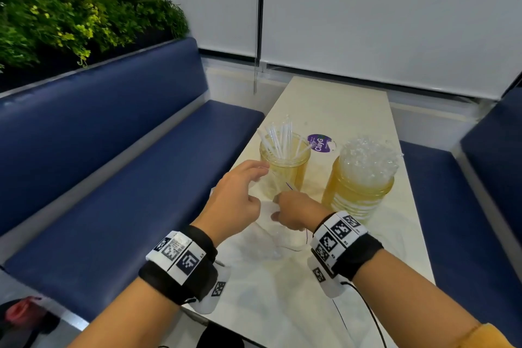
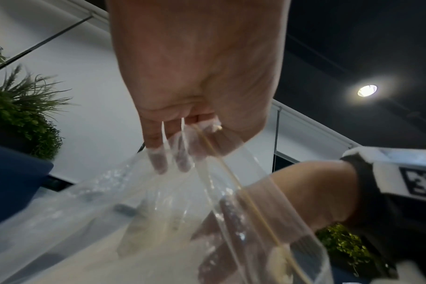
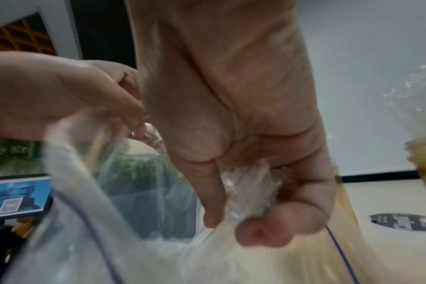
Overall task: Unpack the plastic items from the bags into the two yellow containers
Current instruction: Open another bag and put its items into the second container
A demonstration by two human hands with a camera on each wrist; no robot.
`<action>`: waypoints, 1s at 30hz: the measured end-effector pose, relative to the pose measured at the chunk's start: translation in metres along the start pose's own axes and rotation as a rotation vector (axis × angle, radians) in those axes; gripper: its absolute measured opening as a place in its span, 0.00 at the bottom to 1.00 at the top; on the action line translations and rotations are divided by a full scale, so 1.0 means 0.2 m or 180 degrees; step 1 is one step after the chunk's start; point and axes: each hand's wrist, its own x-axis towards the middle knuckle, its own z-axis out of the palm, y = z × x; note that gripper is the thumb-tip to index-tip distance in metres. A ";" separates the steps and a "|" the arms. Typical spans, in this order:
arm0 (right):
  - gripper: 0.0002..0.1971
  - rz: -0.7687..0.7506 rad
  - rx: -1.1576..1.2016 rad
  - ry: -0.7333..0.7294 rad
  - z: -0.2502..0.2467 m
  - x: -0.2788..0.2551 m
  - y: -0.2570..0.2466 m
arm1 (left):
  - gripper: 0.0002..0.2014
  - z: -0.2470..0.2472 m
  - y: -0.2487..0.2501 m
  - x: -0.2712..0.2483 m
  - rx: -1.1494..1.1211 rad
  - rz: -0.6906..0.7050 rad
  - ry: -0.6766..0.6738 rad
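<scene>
Two yellow jars stand on the table. The left jar (image 1: 285, 175) holds several clear plastic sticks (image 1: 279, 140). The right jar (image 1: 356, 195) is heaped with clear plastic pieces (image 1: 367, 158). Just in front of the left jar, a clear zip bag (image 1: 278, 239) hangs between my hands. My left hand (image 1: 245, 192) pinches the bag's rim (image 2: 202, 138) and holds it up. My right hand (image 1: 293, 212) is inside the bag (image 3: 158, 259), its fingers (image 3: 214, 207) curled round a bunch of clear plastic items (image 3: 248, 182).
A round purple sticker (image 1: 321, 143) lies on the table (image 1: 339, 104) behind the jars. Blue padded benches run along the left (image 1: 113, 178) and right (image 1: 466, 206) sides. Green plants (image 1: 56, 14) stand behind the left bench. Window blinds close off the far end.
</scene>
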 end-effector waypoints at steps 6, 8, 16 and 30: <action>0.22 -0.0102 -0.0213 0.0245 -0.17 -0.15 -0.04 | 0.36 0.06 -0.01 -0.01 0.0167 0.0292 -0.0121; 0.21 -0.0155 -0.0265 0.0361 -0.23 -0.21 -0.07 | 0.39 0.09 -0.01 -0.01 0.0123 0.0206 -0.0087; 0.17 -0.0490 0.0489 0.0789 -0.40 -0.39 -0.08 | 0.13 0.19 -0.04 0.04 -0.0244 0.0206 0.0790; 0.11 -0.1418 0.3026 0.2277 -0.10 -0.05 -0.25 | 0.08 0.07 0.02 0.07 -0.1098 -0.0103 0.0932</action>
